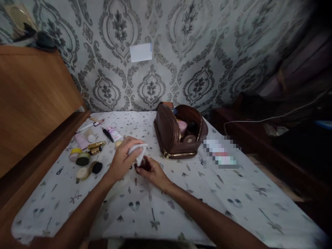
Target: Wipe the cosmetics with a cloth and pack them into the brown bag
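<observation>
Head view: at frame centre, the left hand (125, 156) pinches a white cloth (140, 156) over a small dark-brown item (144, 164) clasped by the right hand (157, 175); wiping seems underway, next calling for steady holding.

Matt wipe (140, 156), smooth leather-look bag (168, 128), shiny metal zip (181, 155), wooden panel (38, 103)

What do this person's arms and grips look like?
The left grip and right grip are ordinary human hands, ungloved. The left arm and right arm are bare where visible, with no sleeve, watch, bracelet or cable. Whether rings are worn, I cannot tell.
</observation>
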The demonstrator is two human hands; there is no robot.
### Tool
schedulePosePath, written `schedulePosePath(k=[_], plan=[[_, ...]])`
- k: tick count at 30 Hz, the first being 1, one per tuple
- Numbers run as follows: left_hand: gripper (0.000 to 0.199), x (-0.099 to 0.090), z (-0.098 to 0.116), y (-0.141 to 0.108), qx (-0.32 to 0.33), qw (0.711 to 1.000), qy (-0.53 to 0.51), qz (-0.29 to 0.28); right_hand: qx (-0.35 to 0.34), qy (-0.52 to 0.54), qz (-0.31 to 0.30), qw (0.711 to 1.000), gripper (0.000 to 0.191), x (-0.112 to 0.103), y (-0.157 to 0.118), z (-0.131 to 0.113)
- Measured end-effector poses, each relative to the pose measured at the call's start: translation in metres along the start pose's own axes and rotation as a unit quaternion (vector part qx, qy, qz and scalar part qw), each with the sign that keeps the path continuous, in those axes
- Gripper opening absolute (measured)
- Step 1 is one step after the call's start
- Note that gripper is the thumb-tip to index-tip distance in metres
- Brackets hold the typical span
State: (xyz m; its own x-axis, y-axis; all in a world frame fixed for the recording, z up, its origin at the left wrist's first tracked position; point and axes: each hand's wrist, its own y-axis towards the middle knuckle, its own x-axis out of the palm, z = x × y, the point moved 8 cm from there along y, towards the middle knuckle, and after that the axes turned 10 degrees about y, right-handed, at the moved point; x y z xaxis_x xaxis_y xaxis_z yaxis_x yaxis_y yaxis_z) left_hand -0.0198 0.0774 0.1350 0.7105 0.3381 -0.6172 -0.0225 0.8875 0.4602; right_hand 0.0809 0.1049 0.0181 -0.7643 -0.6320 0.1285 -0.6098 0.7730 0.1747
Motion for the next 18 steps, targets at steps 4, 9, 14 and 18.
schedulePosePath(k=[4, 9, 14, 18], plan=[[0.030, 0.025, -0.009, 0.003, -0.019, 0.998, 0.000, -0.068, 0.004, 0.001, -0.014, 1.000, 0.022, 0.000, -0.002, 0.007], [0.038, 0.045, -0.062, -0.008, -0.180, 0.964, -0.194, -0.026, -0.003, 0.017, -0.028, 0.999, 0.027, 0.001, -0.002, 0.008], [0.036, 0.049, -0.074, -0.021, -0.210, 0.959, -0.185, 0.044, 0.030, 0.075, -0.005, 0.997, 0.035, -0.001, 0.001, 0.010], [0.035, 0.047, -0.057, -0.020, -0.128, 0.981, -0.141, 0.023, 0.030, 0.139, 0.013, 0.990, 0.048, -0.004, 0.004, 0.011]])
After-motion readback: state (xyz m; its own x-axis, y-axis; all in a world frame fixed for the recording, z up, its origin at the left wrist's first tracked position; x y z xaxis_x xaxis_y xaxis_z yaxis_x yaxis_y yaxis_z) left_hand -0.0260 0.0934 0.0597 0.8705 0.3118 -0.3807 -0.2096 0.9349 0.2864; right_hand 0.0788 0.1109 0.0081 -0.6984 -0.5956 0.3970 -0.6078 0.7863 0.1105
